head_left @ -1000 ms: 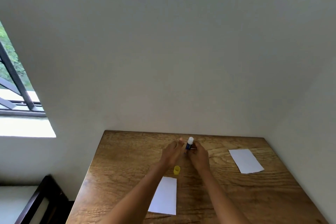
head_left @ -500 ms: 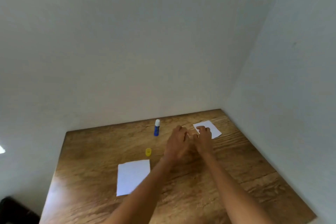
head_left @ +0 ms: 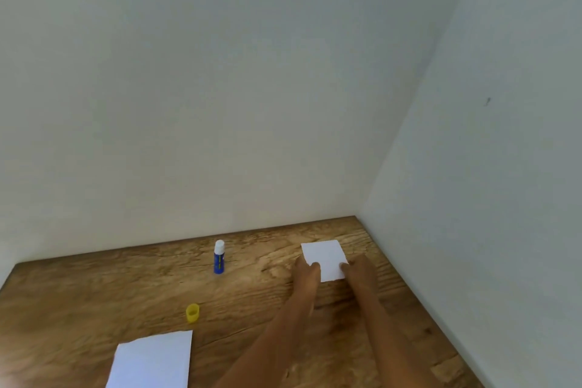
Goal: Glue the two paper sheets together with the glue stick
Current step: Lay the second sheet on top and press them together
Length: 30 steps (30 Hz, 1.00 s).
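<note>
**Both hands on the far paper sheet**

At the lower right of the frame, the left hand [head_left: 305,272] and the right hand [head_left: 359,271] touch the near edge of a small white paper sheet [head_left: 324,258], one at each side. It lies flat on the wooden table [head_left: 94,293], close to the corner where the two walls meet. The fingers [head_left: 315,267] are curled onto the paper, but I cannot tell if each grip is pinching it or just pressing on it.

The blue glue stick [head_left: 219,258] stands upright to the left, well apart from the hands, with its white tip bare. Its yellow cap [head_left: 192,313] sits nearer the bottom. The second paper sheet [head_left: 154,359] lies at the bottom edge, left of the arms.
</note>
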Motion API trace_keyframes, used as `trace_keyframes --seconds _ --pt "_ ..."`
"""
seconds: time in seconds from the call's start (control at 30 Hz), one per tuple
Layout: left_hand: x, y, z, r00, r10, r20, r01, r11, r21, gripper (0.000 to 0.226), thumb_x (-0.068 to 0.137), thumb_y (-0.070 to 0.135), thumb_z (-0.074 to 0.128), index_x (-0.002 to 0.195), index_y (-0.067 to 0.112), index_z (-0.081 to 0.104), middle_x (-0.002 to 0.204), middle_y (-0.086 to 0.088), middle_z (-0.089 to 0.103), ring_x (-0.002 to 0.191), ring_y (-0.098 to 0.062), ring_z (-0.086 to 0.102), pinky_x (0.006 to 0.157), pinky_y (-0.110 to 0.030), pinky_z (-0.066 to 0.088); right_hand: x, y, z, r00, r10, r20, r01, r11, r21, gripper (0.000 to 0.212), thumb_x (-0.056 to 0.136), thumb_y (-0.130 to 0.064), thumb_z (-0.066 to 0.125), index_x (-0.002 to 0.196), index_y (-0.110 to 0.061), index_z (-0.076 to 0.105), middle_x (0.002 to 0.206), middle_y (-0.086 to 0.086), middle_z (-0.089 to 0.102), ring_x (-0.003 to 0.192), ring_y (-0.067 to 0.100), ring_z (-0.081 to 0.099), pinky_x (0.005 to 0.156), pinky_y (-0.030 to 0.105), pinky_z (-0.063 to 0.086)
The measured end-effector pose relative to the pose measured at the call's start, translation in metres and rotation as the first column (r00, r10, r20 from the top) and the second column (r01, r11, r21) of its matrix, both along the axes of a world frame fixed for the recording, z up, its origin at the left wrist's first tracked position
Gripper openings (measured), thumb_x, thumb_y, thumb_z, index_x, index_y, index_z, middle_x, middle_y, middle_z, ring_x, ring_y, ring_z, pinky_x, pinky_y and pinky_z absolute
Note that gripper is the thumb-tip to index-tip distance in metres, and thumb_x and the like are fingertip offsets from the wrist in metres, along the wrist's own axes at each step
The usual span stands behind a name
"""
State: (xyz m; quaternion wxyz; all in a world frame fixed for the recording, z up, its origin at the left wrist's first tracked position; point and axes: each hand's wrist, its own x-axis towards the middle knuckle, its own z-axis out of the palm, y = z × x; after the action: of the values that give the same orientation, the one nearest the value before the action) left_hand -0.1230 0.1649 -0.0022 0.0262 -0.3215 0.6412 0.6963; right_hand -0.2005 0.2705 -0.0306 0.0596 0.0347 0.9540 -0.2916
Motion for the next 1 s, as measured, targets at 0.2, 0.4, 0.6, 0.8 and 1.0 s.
trace_keyframes --seconds 0.2,0.4,0.6,0.8,1.0 --pt "0.007 -0.004 -0.006 0.989 0.148 -0.027 -0.142 0.976 0.164 0.038 0.089 -0.006 0.049 0.126 -0.002 0.043 0.124 -0.018 0.055 0.106 -0.028 0.056 0.073 -0.032 0.052 0.008 0.006 0.004 0.997 -0.077 0.010 0.077 0.996 -0.038 0.039 0.086 -0.002 0.052 0.049 -0.012 0.044 0.059 0.005 0.047 0.072 0.021 0.050 0.064 0.028 0.039" --pt "0.037 0.001 -0.003 0.996 0.080 0.031 -0.081 0.995 0.053 0.027 0.086 -0.002 0.058 0.112 0.002 0.060 0.112 -0.020 0.066 0.089 -0.028 0.064 0.060 -0.029 0.050 0.048 0.001 0.009 0.990 -0.084 0.114 0.084 0.996 0.007 0.031 0.091 -0.009 0.051 0.120 0.001 0.053 0.120 0.016 0.061 0.106 0.024 0.059 0.082 0.026 0.047" --pt "0.079 -0.012 -0.001 0.994 0.098 0.044 -0.101 0.991 0.087 0.026 0.093 0.002 0.045 0.117 0.001 0.053 0.099 -0.017 0.063 0.068 -0.018 0.052 0.056 -0.026 0.042 0.101 -0.009 0.016 0.987 -0.127 0.100 0.138 0.985 -0.108 0.042 0.086 -0.007 0.057 0.128 -0.005 0.050 0.133 0.017 0.052 0.117 0.029 0.053 0.097 0.034 0.048" --pt "0.074 -0.012 0.011 0.999 0.049 0.006 -0.048 0.940 0.338 0.038 0.099 0.017 0.038 0.136 0.005 0.039 0.133 -0.012 0.049 0.117 -0.026 0.050 0.093 -0.033 0.043 0.084 0.000 0.029 0.994 -0.112 0.007 0.112 0.992 -0.055 0.041 0.091 -0.015 0.052 0.127 0.003 0.047 0.131 0.021 0.052 0.117 0.032 0.053 0.092 0.033 0.045" --pt "0.038 0.000 0.008 0.992 0.124 0.002 -0.110 0.880 0.462 0.043 0.101 0.031 0.035 0.136 0.005 0.041 0.100 -0.007 0.060 0.084 -0.018 0.054 0.074 -0.030 0.043 0.041 0.013 0.020 0.988 -0.128 0.092 0.135 0.988 -0.076 0.037 0.094 -0.022 0.049 0.116 0.007 0.057 0.123 0.021 0.059 0.114 0.031 0.056 0.092 0.033 0.045"
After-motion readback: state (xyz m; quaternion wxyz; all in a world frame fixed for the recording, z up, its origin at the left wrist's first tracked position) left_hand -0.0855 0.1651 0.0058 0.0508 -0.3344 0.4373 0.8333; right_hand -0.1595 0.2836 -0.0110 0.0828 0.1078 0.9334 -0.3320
